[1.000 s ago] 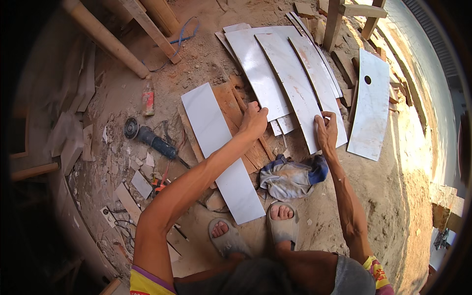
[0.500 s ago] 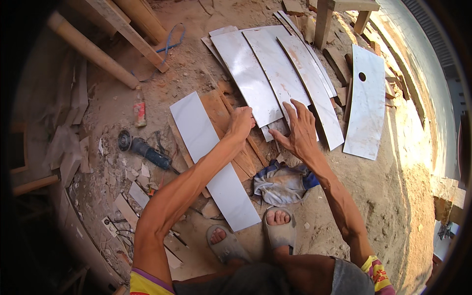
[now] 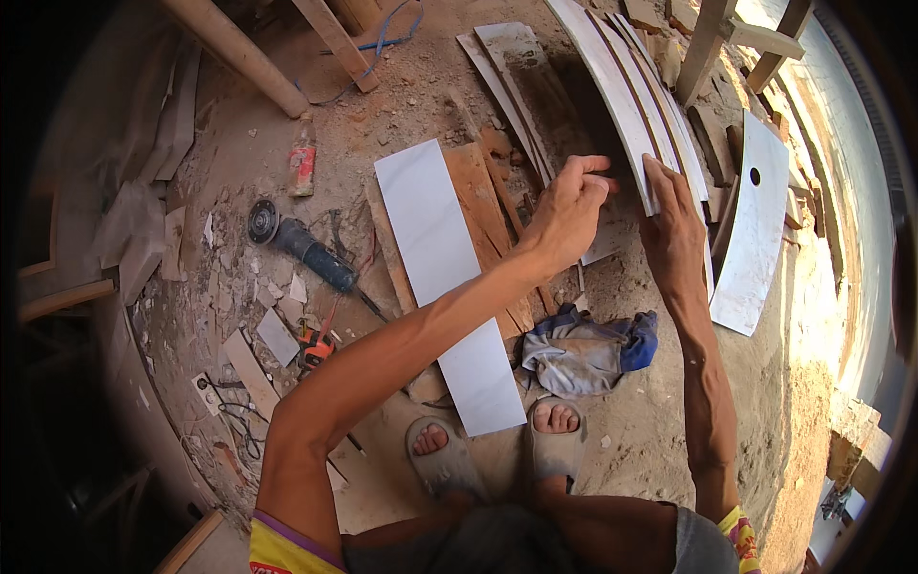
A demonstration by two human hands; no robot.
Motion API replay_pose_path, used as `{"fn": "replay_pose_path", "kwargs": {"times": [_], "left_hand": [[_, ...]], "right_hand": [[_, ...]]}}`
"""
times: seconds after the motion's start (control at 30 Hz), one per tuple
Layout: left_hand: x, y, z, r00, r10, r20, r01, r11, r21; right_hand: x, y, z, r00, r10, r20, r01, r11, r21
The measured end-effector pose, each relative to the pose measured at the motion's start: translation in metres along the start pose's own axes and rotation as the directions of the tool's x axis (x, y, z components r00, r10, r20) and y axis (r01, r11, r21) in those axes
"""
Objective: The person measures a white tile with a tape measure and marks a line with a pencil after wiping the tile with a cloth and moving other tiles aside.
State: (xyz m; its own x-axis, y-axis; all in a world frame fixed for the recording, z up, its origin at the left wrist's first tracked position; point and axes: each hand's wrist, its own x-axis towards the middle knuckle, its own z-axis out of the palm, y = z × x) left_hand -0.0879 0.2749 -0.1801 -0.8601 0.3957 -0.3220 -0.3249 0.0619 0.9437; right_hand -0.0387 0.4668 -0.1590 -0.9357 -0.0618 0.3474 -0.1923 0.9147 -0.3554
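My right hand point(image 3: 675, 225) grips the near end of a white marbled tile point(image 3: 612, 91), tipped up on its long edge against other tiles. Just left of it, my left hand point(image 3: 572, 209) hangs with fingers curled, apart from the raised tile; nothing shows in it. Under the tilt lies a dusty, dark-stained tile point(image 3: 521, 57), beside the edges of others. A clean white tile strip point(image 3: 445, 277) lies on a wooden board point(image 3: 488, 215) below my left forearm.
An angle grinder point(image 3: 306, 251), a bottle with a red label point(image 3: 302, 163) and an orange tool point(image 3: 314, 346) lie left among tile scraps. A crumpled cloth point(image 3: 583, 356) is by my feet. At right rests a tile with a round hole point(image 3: 751, 234); wooden legs point(image 3: 708, 53) stand behind.
The upper tiles have been tilted up and shifted right, baring a stained tile beneath. Both hands have moved right; the right one has closed on the tile's end, and the left is off the stack.
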Motion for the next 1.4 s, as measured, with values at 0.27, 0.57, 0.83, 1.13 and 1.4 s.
{"fn": "replay_pose_path", "kwargs": {"times": [0.27, 0.57, 0.83, 1.13, 1.4], "left_hand": [[0.009, -0.074, 0.004, 0.928, -0.266, -0.26, 0.311, 0.938, 0.151], [0.021, -0.069, -0.011, 0.931, 0.312, 0.19, -0.325, 0.47, 0.821], [0.087, -0.063, 0.012, 0.598, -0.051, 0.8, -0.789, -0.211, 0.576], [0.104, -0.067, 0.009, 0.432, -0.067, 0.899, -0.861, -0.328, 0.389], [0.079, -0.065, -0.013, 0.326, 0.012, 0.945, -0.829, -0.477, 0.292]], "right_hand": [[0.014, 0.025, -0.023, 0.995, 0.025, -0.093, -0.02, 0.999, 0.05], [0.018, 0.051, -0.038, 0.985, -0.007, -0.17, 0.03, 0.991, 0.132], [0.015, 0.067, -0.031, 0.984, 0.001, -0.18, 0.032, 0.983, 0.181], [0.024, 0.045, -0.044, 0.986, 0.056, -0.158, -0.034, 0.99, 0.14], [0.022, 0.049, -0.055, 0.995, 0.077, -0.06, -0.061, 0.971, 0.229]]}}
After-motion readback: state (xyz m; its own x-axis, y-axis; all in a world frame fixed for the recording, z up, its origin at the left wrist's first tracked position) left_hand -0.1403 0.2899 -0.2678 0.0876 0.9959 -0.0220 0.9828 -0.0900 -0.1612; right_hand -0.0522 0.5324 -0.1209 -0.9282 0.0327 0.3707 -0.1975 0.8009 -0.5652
